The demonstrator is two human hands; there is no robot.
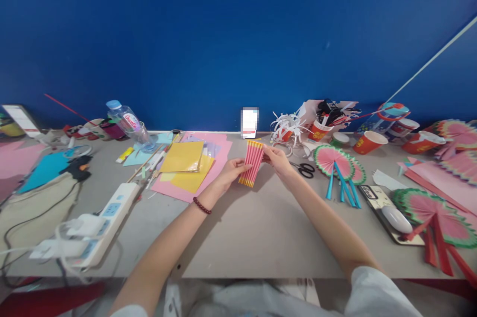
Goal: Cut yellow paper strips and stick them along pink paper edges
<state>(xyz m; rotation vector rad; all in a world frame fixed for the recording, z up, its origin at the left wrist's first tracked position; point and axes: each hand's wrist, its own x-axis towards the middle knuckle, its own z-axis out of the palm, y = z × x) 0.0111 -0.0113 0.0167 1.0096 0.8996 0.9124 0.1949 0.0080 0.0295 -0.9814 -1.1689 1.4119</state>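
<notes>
Between my two hands is a pink pleated paper (253,163) with yellow edges at its top and bottom, held above the grey table. My left hand (234,172) grips its lower left side, fingers closed on the paper. At the upper right edge, my right hand (276,159) pinches the same paper; some of its fingertips are hidden behind it. Black-handled scissors (306,170) lie just right of my right hand. To the left of my left hand are yellow paper sheets (182,158) in clear wrapping, on top of pink paper (169,192).
Finished-looking watermelon fans (333,163) with blue strips lie at right, near a phone (376,198) and a white mouse (397,218). A power strip (112,222) stands at left, a plastic bottle (130,123) behind it. A lit phone (249,123) leans on the blue wall; paper cups (370,143) line the back.
</notes>
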